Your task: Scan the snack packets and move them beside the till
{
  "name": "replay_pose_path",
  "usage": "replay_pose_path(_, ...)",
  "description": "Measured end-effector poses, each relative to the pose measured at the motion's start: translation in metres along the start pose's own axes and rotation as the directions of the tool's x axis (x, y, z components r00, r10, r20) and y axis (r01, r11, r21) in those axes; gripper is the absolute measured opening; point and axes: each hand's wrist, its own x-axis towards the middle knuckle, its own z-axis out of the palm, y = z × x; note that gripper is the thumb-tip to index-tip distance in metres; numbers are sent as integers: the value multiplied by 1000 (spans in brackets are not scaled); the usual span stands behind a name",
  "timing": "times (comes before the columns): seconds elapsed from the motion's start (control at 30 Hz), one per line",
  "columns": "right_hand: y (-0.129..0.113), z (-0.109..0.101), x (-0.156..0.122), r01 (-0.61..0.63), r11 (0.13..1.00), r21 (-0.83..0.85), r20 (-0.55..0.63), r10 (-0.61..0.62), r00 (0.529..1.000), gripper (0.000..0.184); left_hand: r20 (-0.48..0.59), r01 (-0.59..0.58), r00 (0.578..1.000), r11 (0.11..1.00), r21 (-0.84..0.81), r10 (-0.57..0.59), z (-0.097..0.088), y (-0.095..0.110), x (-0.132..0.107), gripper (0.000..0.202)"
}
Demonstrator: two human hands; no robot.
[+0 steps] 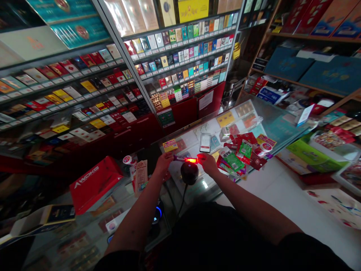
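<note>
A narrow wrapped snack bar (180,159) is stretched between my two hands above the glass counter. My left hand (164,163) pinches its left end, and my right hand (207,163) has the right end. Bright red light falls on the bar's right half and on my right fingertips. Just below it stands a round dark barcode scanner (189,173) with a cable running toward me. Behind the bar lies a phone (205,143) with a light screen. To the right of my right hand is a heap of snack packets (234,159), red, green and purple.
Cigarette shelves (180,56) rise beyond the glass counter (208,184). A red box (96,184) and a brown packet (141,175) sit to the left. White tubs, one on each side, stand on the counter. Shelves with blue boxes (290,67) are at the right.
</note>
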Motion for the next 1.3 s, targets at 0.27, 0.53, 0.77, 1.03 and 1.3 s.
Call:
replay_pose_path(0.27,3,5,5,-25,992,126,-1,25,1000,24,-43,-34,998,999,28,35,-2,3,1,36)
replay_pose_path(0.53,-7,-7,7,-93,938,333,-65,121,990,27,-64,-23,998,999,-40,21,17,25,-10,35)
replay_pose_path(0.77,-16,-35,2,-190,713,675,-10,266,964,25,-32,-37,999,997,-65,35,45,36,-17,39)
replay_pose_path(1.03,-6,-79,-10,-108,601,792,-115,319,941,33,171,-77,981,993,-85,91,72,57,-31,45)
replay_pose_path(1.3,40,-140,-24,45,469,882,-300,485,822,35,203,-79,973,987,-141,107,75,61,-45,46)
